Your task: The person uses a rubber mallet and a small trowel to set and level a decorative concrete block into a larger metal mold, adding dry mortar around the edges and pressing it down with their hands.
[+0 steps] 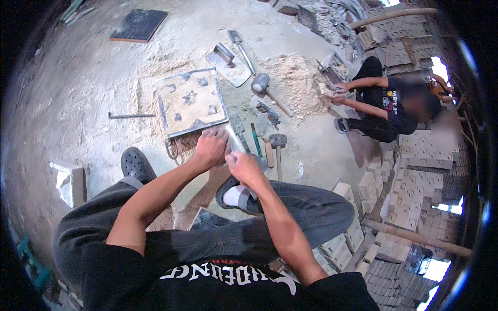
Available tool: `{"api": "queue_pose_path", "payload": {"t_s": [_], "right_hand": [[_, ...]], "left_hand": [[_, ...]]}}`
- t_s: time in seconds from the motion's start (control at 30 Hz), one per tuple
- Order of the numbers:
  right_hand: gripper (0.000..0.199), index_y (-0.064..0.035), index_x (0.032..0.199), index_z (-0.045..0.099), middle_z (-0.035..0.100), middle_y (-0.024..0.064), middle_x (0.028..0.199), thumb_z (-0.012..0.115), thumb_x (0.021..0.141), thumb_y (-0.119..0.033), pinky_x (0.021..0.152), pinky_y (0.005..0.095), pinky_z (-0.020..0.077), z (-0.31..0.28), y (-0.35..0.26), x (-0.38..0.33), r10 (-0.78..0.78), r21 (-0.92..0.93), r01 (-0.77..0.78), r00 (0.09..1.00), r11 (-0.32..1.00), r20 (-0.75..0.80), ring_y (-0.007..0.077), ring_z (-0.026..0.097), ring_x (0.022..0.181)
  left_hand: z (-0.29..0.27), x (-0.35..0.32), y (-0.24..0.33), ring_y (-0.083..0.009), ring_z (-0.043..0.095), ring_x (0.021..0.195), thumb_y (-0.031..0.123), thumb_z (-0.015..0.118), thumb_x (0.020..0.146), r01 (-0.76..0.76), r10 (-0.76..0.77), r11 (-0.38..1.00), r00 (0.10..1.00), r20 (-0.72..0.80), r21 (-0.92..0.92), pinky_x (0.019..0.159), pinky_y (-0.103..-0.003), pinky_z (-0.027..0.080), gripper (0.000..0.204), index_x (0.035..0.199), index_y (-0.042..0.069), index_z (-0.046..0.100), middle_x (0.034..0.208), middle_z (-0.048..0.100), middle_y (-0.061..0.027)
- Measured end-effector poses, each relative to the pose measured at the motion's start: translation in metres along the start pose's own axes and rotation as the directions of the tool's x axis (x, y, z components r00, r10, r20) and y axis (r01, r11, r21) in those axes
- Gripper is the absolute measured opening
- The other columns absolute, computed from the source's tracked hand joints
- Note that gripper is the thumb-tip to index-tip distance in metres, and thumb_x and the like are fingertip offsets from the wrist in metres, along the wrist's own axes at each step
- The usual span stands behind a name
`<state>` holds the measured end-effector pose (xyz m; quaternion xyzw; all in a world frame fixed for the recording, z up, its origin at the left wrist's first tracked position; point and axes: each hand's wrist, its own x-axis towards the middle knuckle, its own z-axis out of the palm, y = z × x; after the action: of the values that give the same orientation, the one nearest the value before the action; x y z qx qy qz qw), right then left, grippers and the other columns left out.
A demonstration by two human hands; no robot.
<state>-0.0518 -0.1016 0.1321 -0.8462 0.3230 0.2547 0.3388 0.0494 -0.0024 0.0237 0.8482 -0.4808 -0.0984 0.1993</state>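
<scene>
My left hand (211, 148) is closed, its fingers curled at the near edge of a square metal-edged mould (199, 122). Pale powdery material fills the mould, with a star-shaped mark in the middle and several darker marks around it. My right hand (245, 167), also closed, is just right of the left and nearer to me. From between the hands a flat pale strip (236, 137) slants up beside the mould's near right corner. Both hands appear to grip it, though the fingers hide much of it.
Beyond the mould lie a trowel (228, 65) and a mallet (261, 83). A second mallet (278, 141) and a green-handled tool (256, 139) are right of my hands. A co-worker (384, 103) sits at the right by a sand heap (295, 78). Pale blocks (423, 150) are stacked behind.
</scene>
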Motion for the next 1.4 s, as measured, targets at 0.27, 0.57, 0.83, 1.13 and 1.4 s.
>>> {"api": "queue_pose_path", "payload": {"t_s": [0.27,0.57,0.83,1.13,1.4], "right_hand": [[0.043,-0.0042,0.115,0.067,0.070,0.0231,0.082,0.055,0.098,-0.041,0.067,0.0457,0.0552,-0.046,0.012,-0.051,0.053,0.096,-0.046,0.995,0.994,-0.079,0.0353,0.068,0.062],[0.044,-0.0033,0.122,0.064,0.066,0.0171,0.071,0.059,0.097,-0.039,0.055,0.0393,0.0499,-0.127,0.056,-0.074,0.129,-0.033,-0.146,0.942,0.989,-0.310,0.0263,0.063,0.051],[0.042,-0.0001,0.115,0.065,0.069,0.0290,0.098,0.058,0.096,-0.036,0.084,0.0501,0.0528,-0.046,0.055,-0.051,-0.065,-0.154,0.060,0.997,0.986,-0.032,0.0451,0.067,0.094],[0.037,-0.0057,0.111,0.058,0.068,0.0298,0.086,0.048,0.099,-0.039,0.078,0.0602,0.0516,0.126,0.059,-0.020,-0.052,-0.238,0.062,0.997,0.969,0.050,0.0500,0.067,0.084],[0.034,-0.0071,0.112,0.058,0.068,0.0308,0.086,0.049,0.099,-0.038,0.079,0.0603,0.0502,0.140,0.060,0.006,-0.062,-0.196,0.056,0.998,0.979,-0.026,0.0513,0.066,0.086]], "left_hand": [[-0.035,0.093,-0.109,-0.0430,0.015,0.151,0.055,0.048,0.095,0.377,-0.356,0.916,0.922,-0.153,0.138,0.121,-0.054,0.014,0.084,0.152,-0.003,0.028,0.160,0.024,-0.0276],[0.012,0.079,-0.063,-0.0363,0.016,0.152,0.055,0.045,0.096,0.134,-0.132,0.984,0.991,-0.030,0.115,0.124,-0.050,0.011,0.085,0.155,-0.003,0.023,0.163,0.021,-0.0219],[0.076,-0.104,-0.039,-0.0330,0.049,0.127,0.027,0.055,0.096,-0.555,0.595,0.788,0.797,0.100,-0.268,0.112,-0.044,0.037,0.039,0.127,0.003,0.053,0.130,0.055,-0.0176],[0.054,-0.162,-0.062,-0.0426,0.046,0.120,0.019,0.060,0.091,0.299,-0.333,0.937,0.919,-0.210,-0.180,0.106,-0.049,0.035,0.040,0.121,-0.005,0.052,0.123,0.051,-0.0268],[0.093,-0.090,-0.034,-0.0493,0.020,0.146,0.034,0.060,0.090,0.645,-0.721,0.683,0.669,-0.180,-0.342,0.120,-0.052,0.017,0.079,0.138,-0.022,0.032,0.148,0.030,-0.0416]]}}
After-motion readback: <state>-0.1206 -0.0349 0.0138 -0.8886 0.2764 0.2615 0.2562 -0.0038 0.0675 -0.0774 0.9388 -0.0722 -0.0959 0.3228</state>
